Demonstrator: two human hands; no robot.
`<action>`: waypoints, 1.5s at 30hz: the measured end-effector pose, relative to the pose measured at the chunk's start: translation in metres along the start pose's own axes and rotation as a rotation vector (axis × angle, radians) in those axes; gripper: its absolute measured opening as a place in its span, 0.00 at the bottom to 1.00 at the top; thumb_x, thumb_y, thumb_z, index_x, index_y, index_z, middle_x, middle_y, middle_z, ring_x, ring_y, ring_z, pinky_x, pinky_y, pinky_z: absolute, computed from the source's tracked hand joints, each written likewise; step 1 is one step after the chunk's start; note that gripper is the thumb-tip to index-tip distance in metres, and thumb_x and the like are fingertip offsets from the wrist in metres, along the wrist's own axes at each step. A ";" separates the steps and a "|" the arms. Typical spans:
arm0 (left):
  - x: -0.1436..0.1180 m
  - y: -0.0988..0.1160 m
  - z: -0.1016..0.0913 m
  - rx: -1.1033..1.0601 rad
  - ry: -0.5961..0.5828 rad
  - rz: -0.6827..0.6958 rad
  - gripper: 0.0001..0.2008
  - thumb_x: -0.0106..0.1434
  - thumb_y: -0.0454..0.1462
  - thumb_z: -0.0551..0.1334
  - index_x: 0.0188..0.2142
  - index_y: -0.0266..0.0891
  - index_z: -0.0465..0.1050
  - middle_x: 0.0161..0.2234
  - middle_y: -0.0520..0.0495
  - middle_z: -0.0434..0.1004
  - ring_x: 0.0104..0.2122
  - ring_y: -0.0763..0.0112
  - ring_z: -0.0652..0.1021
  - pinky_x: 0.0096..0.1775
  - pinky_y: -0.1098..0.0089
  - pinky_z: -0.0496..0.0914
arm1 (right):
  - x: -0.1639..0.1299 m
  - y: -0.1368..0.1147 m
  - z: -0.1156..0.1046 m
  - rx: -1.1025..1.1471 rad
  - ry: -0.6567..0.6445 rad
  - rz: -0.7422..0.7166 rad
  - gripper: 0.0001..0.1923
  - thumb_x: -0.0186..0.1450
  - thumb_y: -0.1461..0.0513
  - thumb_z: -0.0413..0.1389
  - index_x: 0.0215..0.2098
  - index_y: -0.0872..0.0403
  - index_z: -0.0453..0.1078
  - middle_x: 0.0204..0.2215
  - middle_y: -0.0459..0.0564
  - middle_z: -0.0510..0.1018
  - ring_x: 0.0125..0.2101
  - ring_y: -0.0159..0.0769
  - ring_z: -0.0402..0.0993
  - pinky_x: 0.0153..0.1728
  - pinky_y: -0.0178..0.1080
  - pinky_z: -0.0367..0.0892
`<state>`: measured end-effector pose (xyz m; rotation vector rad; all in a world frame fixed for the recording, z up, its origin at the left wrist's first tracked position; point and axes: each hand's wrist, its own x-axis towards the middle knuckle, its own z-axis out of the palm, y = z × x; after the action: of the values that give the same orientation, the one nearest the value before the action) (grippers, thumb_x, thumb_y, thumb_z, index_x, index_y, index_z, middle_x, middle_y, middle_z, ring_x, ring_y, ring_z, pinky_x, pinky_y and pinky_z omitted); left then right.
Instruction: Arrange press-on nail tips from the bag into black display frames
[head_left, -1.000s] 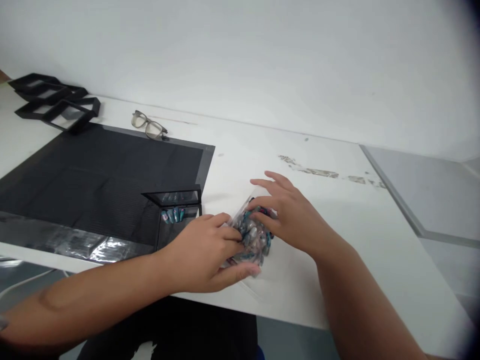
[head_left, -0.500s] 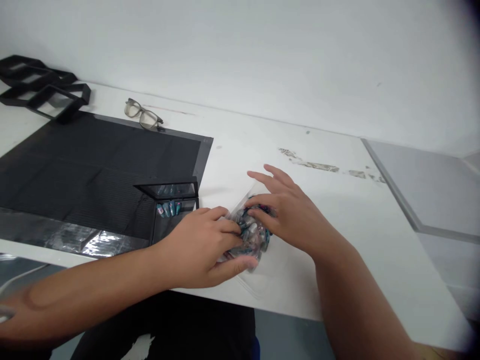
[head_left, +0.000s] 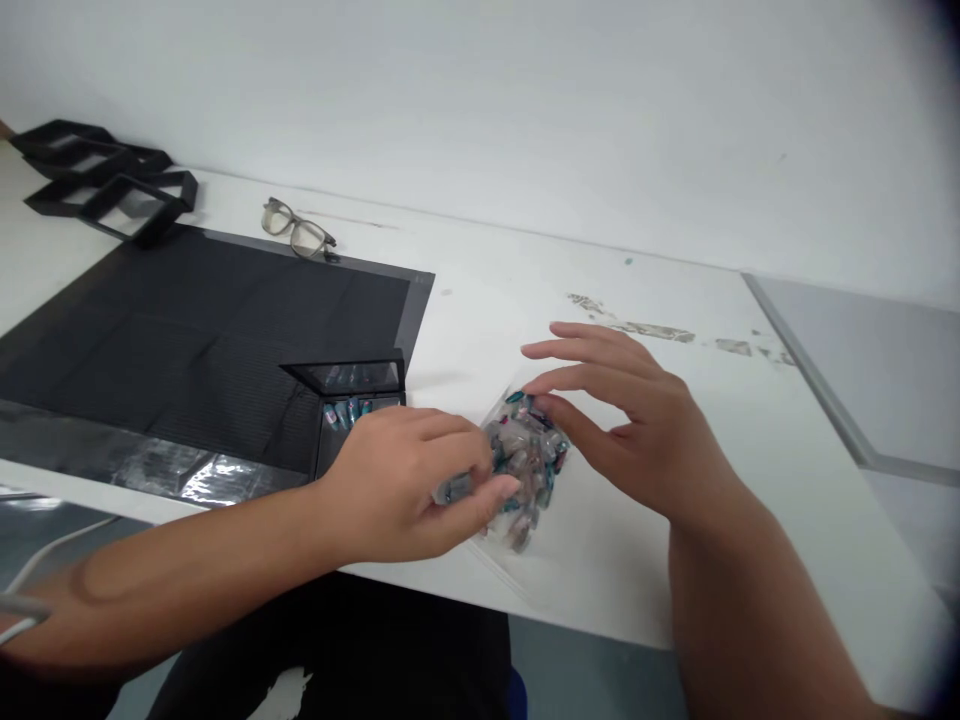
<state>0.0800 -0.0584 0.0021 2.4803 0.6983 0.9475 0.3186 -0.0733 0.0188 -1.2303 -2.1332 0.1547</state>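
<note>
Right hand (head_left: 646, 420) shifted rightward, grip narrow, catch unclear; left hand (head_left: 409, 480) grip hidden; nail tips (head_left: 519, 458) likely light, slick, best pinched edgewise.

Black trousers (head_left: 405, 650) worn; pale, jagged patch (head_left: 283, 693) seen on them, hole or print cannot be told. Dark sleeve (head_left: 56, 697) partly shown on left arm (head_left: 202, 555). Left hand (head_left: 409, 480), right hand (head_left: 649, 430) seen bare.

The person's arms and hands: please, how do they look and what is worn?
Left hand and right hand are ungloved, no rings visible. A black sleeve shows beyond the left forearm; something grey, unclear, overlaps that forearm. The right forearm is bare.
</note>
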 end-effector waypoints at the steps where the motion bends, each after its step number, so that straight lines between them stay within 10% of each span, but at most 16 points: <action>1: 0.000 0.001 -0.001 -0.017 0.019 -0.028 0.10 0.66 0.41 0.63 0.30 0.39 0.72 0.30 0.54 0.82 0.29 0.75 0.81 0.33 0.73 0.71 | 0.000 -0.002 0.000 0.008 0.018 -0.016 0.09 0.67 0.67 0.58 0.42 0.47 0.75 0.50 0.47 0.80 0.60 0.43 0.70 0.60 0.51 0.67; 10: -0.001 0.001 -0.001 -0.044 0.115 -0.098 0.20 0.66 0.41 0.65 0.56 0.42 0.70 0.29 0.60 0.80 0.19 0.86 0.71 0.23 0.82 0.66 | 0.000 -0.022 0.004 -0.022 0.071 -0.141 0.15 0.64 0.72 0.59 0.45 0.48 0.72 0.38 0.47 0.82 0.48 0.41 0.77 0.49 0.46 0.74; 27: 0.008 -0.011 -0.003 -0.234 0.275 0.203 0.08 0.59 0.30 0.72 0.39 0.32 0.80 0.37 0.43 0.84 0.36 0.77 0.83 0.41 0.81 0.79 | -0.005 -0.033 0.001 0.096 -0.033 -0.087 0.14 0.66 0.70 0.58 0.46 0.48 0.71 0.37 0.42 0.83 0.36 0.29 0.80 0.38 0.32 0.73; 45: 0.001 -0.003 -0.012 -0.409 0.302 0.246 0.14 0.65 0.43 0.67 0.28 0.40 0.67 0.23 0.54 0.77 0.24 0.80 0.79 0.26 0.79 0.74 | -0.010 -0.013 0.005 -0.193 -0.199 0.202 0.13 0.70 0.54 0.55 0.51 0.43 0.74 0.35 0.41 0.83 0.27 0.33 0.77 0.25 0.36 0.65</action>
<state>0.0710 -0.0535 0.0095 2.1107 0.2482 1.4173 0.3091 -0.0875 0.0152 -1.6029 -2.2301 0.1670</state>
